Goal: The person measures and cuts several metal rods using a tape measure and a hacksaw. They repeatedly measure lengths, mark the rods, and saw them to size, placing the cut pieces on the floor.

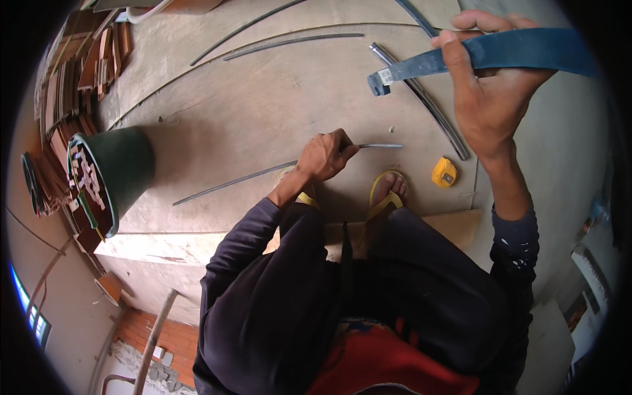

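My left hand is closed on a thin grey rod lying along the pale board between my sandalled feet. My right hand is raised at the upper right, gripping a long, flat blue bar with a short blunt end and white label. A narrower blue piece runs up behind those fingers. A shiny metal tube lies diagonally below the bar, and a yellow tape measure rests right of my right foot.
More grey rods lie at the top. A green bucket of scrap pieces and stacked brown boards stand left. A pole rises at lower left beside a ledge edge. Pale objects sit at the right rim.
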Tool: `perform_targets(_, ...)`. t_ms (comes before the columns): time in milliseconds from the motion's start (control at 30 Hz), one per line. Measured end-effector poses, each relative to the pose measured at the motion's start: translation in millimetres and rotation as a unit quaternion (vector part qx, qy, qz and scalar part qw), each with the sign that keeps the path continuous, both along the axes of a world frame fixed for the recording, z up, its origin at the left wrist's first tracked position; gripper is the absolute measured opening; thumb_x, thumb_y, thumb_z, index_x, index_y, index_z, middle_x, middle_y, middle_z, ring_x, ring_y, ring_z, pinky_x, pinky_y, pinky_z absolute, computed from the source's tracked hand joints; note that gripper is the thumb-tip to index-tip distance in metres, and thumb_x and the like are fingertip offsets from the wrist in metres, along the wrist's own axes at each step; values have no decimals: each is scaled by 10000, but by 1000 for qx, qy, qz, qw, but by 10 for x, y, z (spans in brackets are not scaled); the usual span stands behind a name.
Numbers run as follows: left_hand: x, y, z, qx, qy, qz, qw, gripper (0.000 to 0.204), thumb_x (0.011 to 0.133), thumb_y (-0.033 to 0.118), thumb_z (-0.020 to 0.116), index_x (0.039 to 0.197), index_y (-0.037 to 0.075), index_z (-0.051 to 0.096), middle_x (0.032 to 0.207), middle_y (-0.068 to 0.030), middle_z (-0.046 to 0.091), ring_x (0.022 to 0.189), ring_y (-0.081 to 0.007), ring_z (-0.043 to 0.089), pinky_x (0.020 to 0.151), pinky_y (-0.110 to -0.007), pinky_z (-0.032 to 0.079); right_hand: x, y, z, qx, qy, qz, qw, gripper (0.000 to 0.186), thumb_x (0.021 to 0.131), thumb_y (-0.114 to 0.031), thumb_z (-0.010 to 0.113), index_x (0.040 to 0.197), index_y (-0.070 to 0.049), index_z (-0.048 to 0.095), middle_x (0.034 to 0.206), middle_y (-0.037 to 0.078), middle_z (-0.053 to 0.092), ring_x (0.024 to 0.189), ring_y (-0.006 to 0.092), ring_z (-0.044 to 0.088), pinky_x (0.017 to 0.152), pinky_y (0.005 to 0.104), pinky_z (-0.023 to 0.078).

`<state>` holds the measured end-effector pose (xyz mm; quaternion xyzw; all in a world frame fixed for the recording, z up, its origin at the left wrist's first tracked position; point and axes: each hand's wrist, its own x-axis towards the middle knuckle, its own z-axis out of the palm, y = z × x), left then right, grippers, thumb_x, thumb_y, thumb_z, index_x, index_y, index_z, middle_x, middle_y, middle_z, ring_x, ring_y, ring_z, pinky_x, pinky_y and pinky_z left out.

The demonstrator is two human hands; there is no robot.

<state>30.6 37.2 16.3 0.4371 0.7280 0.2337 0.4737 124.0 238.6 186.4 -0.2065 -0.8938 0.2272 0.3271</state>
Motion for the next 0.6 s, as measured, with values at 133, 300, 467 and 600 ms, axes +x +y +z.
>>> perform_targets(133, 75, 87, 3, 7, 12, 23, 1000, 334, 854, 305, 617, 872, -28, 629, 771, -199, 663, 736, -354, 653, 684, -401, 497, 61, -183, -123, -61, 100, 19, 993, 436, 787, 78, 645, 1076, 22, 323, 982, 111, 534, 758, 149, 633, 696, 214, 516)
perform_targets(300, 114, 88, 18, 1, -5, 48, 999, 330, 851, 289, 617, 871, -41, 626, 784, -214, 659, 748, -365, 649, 690, -404, 495, 115, -332, -166, -72, 81, 24, 994, 449, 785, 89, 640, 1078, 16, 307, 1002, 135, 525, 797, 146, 619, 700, 221, 516)
perform_targets(467, 118, 52, -12, 10, -6, 64, 998, 338, 851, 281, 614, 867, -56, 617, 795, -231, 653, 761, -375, 644, 699, -406, 492, 112, -440, -150, -105, 62, 25, 992, 454, 782, 98, 637, 1085, 19, 308, 1019, 141, 514, 814, 140, 613, 700, 223, 520)
perform_targets(600, 118, 77, -2, 5, -7, 59, 998, 340, 852, 276, 613, 874, -63, 607, 791, -237, 649, 763, -379, 642, 699, -413, 489, 151, -447, -237, -98, 75, 41, 991, 450, 780, 110, 627, 1083, 27, 305, 1017, 147, 509, 781, 142, 615, 678, 213, 519)
